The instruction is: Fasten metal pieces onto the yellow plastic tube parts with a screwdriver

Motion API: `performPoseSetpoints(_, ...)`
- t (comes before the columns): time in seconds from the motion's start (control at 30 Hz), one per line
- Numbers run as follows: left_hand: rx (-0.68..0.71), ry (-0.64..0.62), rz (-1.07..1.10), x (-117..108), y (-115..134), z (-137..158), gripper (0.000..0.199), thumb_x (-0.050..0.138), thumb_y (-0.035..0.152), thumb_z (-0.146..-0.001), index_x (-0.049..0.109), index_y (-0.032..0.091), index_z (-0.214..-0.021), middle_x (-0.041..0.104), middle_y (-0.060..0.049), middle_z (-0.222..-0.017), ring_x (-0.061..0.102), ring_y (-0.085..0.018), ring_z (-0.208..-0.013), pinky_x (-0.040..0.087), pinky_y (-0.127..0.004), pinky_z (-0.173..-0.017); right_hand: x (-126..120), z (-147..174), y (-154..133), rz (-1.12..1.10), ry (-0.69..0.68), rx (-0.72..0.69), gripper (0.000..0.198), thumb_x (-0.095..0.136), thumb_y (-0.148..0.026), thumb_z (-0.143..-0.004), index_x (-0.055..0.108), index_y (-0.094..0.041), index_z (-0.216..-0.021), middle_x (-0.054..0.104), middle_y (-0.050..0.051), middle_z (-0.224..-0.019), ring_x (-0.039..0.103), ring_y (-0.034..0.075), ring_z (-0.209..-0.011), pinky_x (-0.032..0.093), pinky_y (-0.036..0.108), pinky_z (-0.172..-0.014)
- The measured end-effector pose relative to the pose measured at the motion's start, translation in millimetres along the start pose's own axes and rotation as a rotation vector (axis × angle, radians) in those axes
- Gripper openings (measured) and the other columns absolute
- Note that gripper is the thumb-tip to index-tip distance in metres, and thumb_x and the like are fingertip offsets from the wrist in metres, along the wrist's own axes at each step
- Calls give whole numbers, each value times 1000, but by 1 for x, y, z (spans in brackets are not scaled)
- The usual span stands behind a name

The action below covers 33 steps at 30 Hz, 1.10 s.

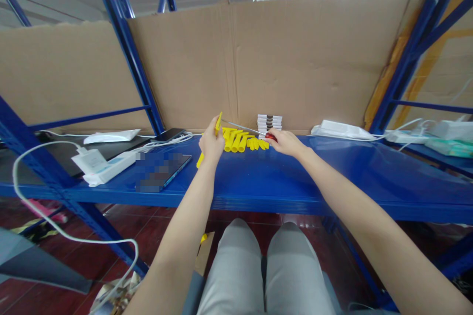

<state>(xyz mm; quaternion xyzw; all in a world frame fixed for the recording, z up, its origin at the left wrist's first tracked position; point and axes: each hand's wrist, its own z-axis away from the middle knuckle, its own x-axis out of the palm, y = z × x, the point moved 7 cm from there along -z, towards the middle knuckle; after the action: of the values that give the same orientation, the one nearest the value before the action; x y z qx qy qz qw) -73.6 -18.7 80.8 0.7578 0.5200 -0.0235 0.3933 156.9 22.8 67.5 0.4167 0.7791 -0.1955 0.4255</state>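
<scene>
My left hand (212, 141) is closed around a yellow plastic piece (219, 122), whose tip stands up above the fingers. In my right hand (287, 143) is a screwdriver (244, 128), its red handle mostly hidden by the fingers. The long thin metal shaft slants left and reaches the top of the held yellow piece; whether it touches is unclear. Between the hands lie several yellow tube-like pieces (235, 143) in a row, with smaller yellow pieces (257, 144) to their right. More yellow (200, 160) shows beside my left wrist.
Behind the pieces, a stack of white items with dark bands (269, 122) stands against the cardboard panel (295, 59). A phone (164, 173), a white power strip (111, 170) and cables lie left on the blue shelf (266, 182). Blue posts flank it; a white block (342, 129) lies right.
</scene>
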Motion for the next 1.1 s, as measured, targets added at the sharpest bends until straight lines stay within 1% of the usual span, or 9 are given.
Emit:
performPoseSetpoints(0.17,19,-12,-16,1,2,1,50,48,21,-90,52,33,-138,68,-3,-123,65,-23,-102,47,-31,-83,-3,-2,7,-84,37,22,19,54,-31,-88,56,-18,-102,71,9,-88,65,22,-75,39,27,-61)
performPoseSetpoints(0.3,12,-23,-32,1,2,1,52,48,20,-90,49,33,-141,66,-3,-127,64,-22,-102,47,-30,-84,-4,-2,7,-34,58,5,14,52,-29,-89,57,-18,-96,70,9,-86,64,22,-75,36,26,-60)
performPoseSetpoints(0.4,9,-16,-23,0,1,0,53,48,21,-90,48,33,-142,67,-3,-126,64,-22,-102,47,-29,-83,0,-1,3,3,25,-3,18,50,-33,-92,58,-18,-95,71,10,-89,65,23,-79,36,27,-61)
performPoseSetpoints(0.57,9,15,7,-1,-1,-1,50,47,23,-91,50,31,-141,68,-5,-123,64,-22,-102,47,-30,-83,1,-1,-2,-14,-2,4,23,45,-34,-96,60,-18,-101,72,12,-97,66,24,-84,39,28,-67)
performPoseSetpoints(0.67,24,14,21,0,0,-1,50,48,22,-91,51,30,-140,69,-5,-122,65,-23,-101,47,-30,-82,-2,-2,2,-59,23,32,21,51,-34,-92,58,-17,-103,71,11,-92,66,23,-81,39,28,-65)
performPoseSetpoints(0.8,47,8,23,1,0,-1,51,50,20,-89,52,30,-139,69,-5,-120,65,-23,-100,47,-30,-82,-3,-2,9,-83,49,55,17,54,-28,-88,56,-18,-102,70,8,-85,64,21,-74,36,26,-61)
performPoseSetpoints(0.9,55,15,24,1,0,-1,51,50,19,-88,53,30,-138,70,-5,-119,65,-22,-99,47,-31,-82,-2,-1,9,-69,60,38,15,51,-29,-89,57,-18,-98,69,8,-83,63,21,-74,35,26,-61)
performPoseSetpoints(1.1,62,2,23,2,1,-1,52,50,18,-87,53,30,-138,70,-5,-117,66,-23,-98,47,-31,-81,-3,1,8,0,73,29,19,49,-35,-92,57,-18,-98,70,9,-85,64,23,-76,35,27,-61)
